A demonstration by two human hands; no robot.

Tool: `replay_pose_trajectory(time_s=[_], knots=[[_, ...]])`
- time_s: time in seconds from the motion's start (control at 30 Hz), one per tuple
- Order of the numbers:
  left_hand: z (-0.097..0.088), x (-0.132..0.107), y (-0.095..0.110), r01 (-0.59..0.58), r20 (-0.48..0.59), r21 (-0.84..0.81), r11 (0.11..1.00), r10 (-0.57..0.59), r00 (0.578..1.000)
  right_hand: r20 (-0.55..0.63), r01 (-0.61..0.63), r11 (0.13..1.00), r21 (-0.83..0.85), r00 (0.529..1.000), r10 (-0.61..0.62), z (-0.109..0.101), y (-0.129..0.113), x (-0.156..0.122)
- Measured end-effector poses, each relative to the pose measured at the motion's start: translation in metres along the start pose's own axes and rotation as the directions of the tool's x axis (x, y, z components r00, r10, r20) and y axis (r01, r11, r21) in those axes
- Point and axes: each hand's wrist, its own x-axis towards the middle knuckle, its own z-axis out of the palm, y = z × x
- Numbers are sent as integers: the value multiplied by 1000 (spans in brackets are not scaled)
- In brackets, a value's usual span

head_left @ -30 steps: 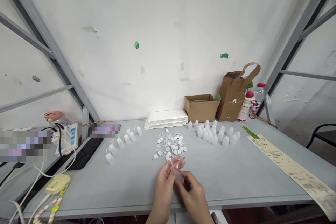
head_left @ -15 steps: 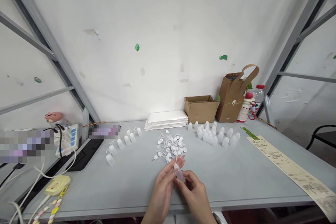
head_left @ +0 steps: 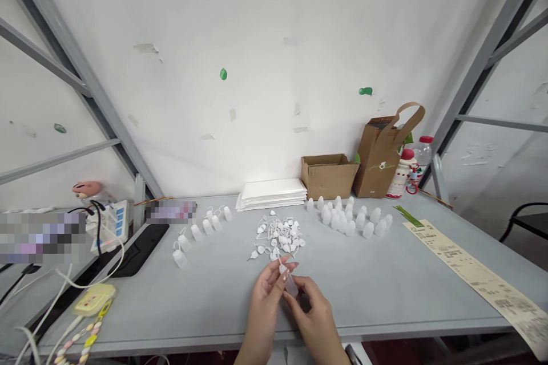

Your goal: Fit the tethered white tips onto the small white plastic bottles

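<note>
My two hands meet near the table's front edge around one small translucent dropper bottle point(head_left: 291, 285). My right hand point(head_left: 315, 316) grips the bottle's body from below. My left hand point(head_left: 264, 305) pinches a small white cap point(head_left: 282, 269) at the bottle's top with thumb and fingertips. Just beyond my fingers lies a pile of loose white caps point(head_left: 279, 236). To the right of the pile stands a cluster of several uncapped bottles point(head_left: 351, 218). To the left lies a row of several capped bottles point(head_left: 199, 232).
On the grey table point(head_left: 385, 291) a stack of white sheets point(head_left: 272, 192), a small cardboard box point(head_left: 327, 174), a paper bag point(head_left: 382, 157) and drink bottles stand at the back. A long printed paper strip point(head_left: 479, 276) lies right. A power strip point(head_left: 110, 226), cables and a black pad point(head_left: 139, 248) lie left.
My hands stay together on the same bottle. My left fingers have curled from stretched out to a pinch at the bottle's top, and the bottle has tilted a little.
</note>
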Motion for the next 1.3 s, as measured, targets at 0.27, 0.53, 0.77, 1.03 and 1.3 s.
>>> replay_pose_trajectory(time_s=[0.27, 0.53, 0.77, 1.03, 1.3], knots=[[-2, -2, 0, -7, 63, -6, 1000, 7, 998, 10, -27, 999, 31, 1000, 27, -3, -4, 2], [7, -4, -6, 0, -28, -52, 999, -1, 1000, -12, -127, 991, 38, 992, 127, 1, 0, 1], [-1, 0, -1, -45, 49, -64, 997, 48, 998, 75, -64, 993, 96, 996, 57, -5, -6, 5], [6, -7, 4, 8, 45, -54, 999, -6, 999, -8, -101, 994, 46, 995, 101, -2, -4, 2], [3, -3, 0, 32, 14, 12, 999, -32, 999, -27, -105, 994, 26, 994, 105, 0, -3, -1]])
